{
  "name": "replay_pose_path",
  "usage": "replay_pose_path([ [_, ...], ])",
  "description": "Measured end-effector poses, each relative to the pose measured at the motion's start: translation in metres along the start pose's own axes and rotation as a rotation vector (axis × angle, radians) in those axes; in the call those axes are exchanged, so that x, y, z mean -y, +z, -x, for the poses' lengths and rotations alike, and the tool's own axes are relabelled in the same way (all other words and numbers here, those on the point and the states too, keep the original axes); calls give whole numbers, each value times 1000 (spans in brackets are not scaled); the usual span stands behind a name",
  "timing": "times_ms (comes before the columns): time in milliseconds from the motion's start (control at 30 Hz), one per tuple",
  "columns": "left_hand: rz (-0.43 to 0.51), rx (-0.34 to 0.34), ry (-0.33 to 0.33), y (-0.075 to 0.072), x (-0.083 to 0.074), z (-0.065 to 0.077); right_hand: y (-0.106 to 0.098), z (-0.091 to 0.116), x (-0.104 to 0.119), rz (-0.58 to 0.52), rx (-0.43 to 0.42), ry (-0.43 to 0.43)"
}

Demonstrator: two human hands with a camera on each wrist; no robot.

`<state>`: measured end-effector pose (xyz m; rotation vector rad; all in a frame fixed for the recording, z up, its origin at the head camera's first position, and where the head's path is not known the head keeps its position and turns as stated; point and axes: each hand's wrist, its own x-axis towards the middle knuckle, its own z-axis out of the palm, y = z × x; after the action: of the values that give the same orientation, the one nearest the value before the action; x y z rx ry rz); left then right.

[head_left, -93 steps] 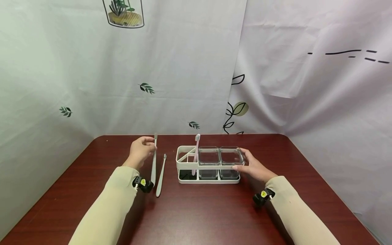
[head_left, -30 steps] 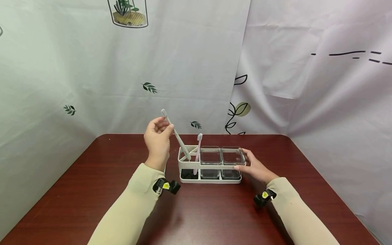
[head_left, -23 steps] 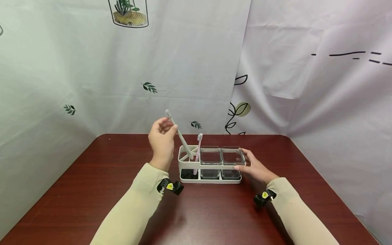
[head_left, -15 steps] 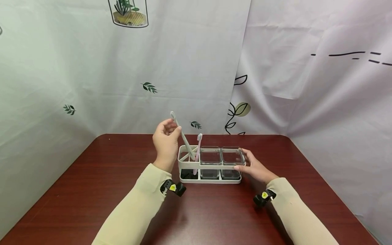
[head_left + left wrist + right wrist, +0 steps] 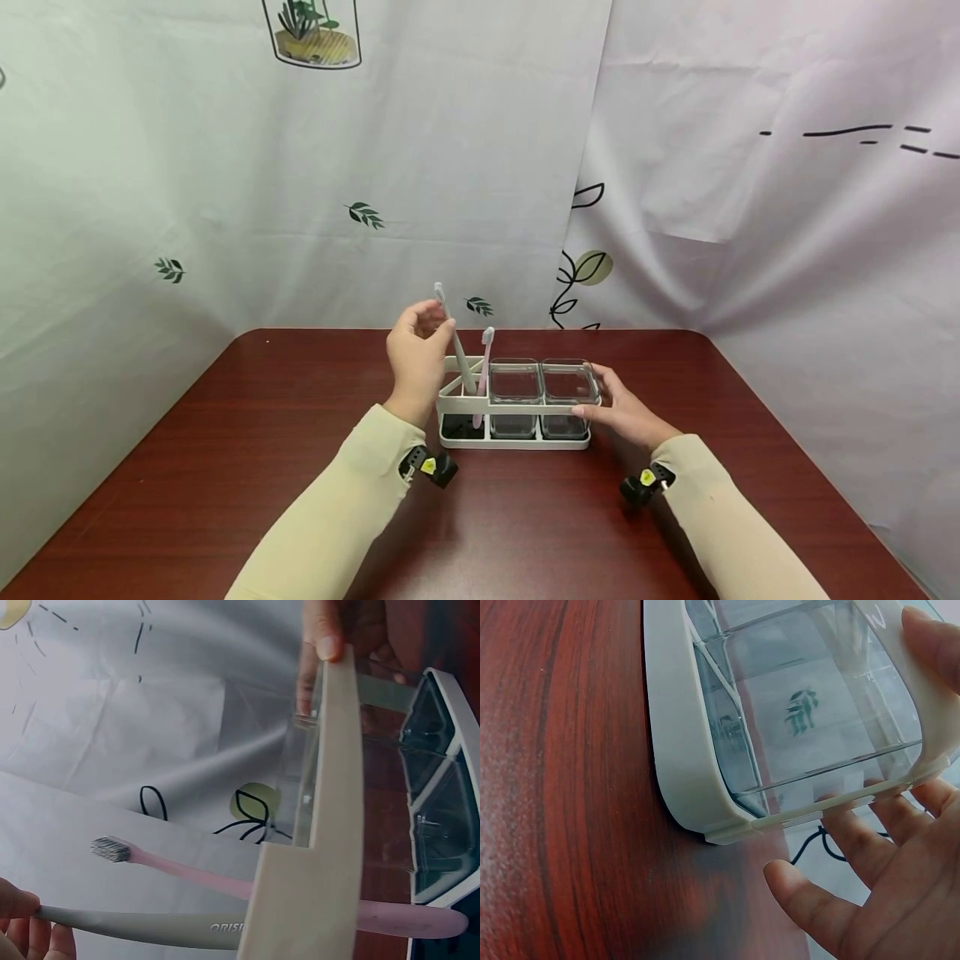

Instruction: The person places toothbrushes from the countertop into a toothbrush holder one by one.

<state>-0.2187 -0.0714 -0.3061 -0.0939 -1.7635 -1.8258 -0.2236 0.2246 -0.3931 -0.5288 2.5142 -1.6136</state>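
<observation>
My left hand [image 5: 418, 358] pinches a pale grey toothbrush [image 5: 461, 354] near its bristle end, head up. Its handle leans down into the left, divided part of a white toothbrush rack [image 5: 517, 444]; in the left wrist view the handle's lower end is hidden behind the rack's upper frame [image 5: 337, 787]. Just right of it a pink toothbrush [image 5: 483, 367] stands slightly tilted in the same part. At the rack's right end my right hand [image 5: 622, 410] grips the frame, thumb in front and fingers behind, as the right wrist view [image 5: 900, 877] also shows.
Two clear square cups, a left one [image 5: 513, 383] and a right one [image 5: 567, 383], sit side by side in the rack. The rack stands on a dark red-brown wooden table [image 5: 517, 517]. Behind hangs a pale printed cloth [image 5: 465, 167].
My left hand picked the grey toothbrush off the table and brought it right and over the rack, then lowered and straightened it. Another pale toothbrush left of the rack is now hidden behind my left arm.
</observation>
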Motion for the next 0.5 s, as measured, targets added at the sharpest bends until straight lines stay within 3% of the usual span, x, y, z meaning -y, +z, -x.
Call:
replay_pose_path([
  [500, -51, 53, 9, 4, 12, 6, 1, -1, -1, 4, -3, -5],
])
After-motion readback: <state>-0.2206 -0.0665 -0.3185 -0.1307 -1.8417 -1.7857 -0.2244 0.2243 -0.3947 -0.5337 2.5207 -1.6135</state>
